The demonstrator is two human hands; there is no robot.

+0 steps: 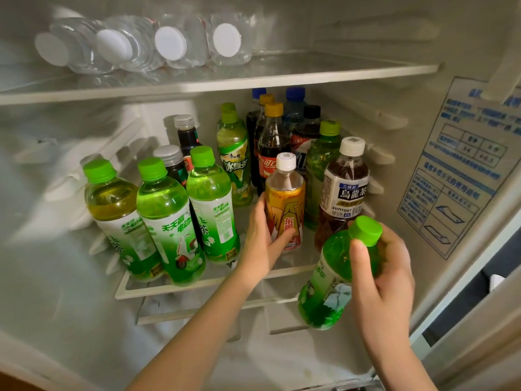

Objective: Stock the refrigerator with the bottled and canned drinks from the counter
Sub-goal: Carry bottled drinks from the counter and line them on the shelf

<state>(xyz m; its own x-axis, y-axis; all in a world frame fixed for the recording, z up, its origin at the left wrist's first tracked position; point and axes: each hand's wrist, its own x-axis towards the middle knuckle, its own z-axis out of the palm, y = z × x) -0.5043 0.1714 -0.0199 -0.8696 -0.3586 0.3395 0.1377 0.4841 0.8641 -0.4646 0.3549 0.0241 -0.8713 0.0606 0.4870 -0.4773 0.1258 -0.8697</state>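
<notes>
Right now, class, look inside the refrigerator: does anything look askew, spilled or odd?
Nothing looks spilled. The water bottles on the top shelf lie on their sides, caps outward, unlike the upright drinks below. The right hand holds a green bottle tilted, unshelved.

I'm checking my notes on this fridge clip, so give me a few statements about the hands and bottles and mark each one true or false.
1. The left hand grips the yellow-labelled bottle, which stands on the middle shelf. True.
2. The right hand holds nothing. False: it holds a green-capped bottle, tilted, in front of the shelf.
3. The water bottles on the top shelf stand upright. False: they lie on their sides, white caps facing outward.
4. The brown tea bottle with a white cap stands to the right of the yellow-labelled bottle. True.
</notes>
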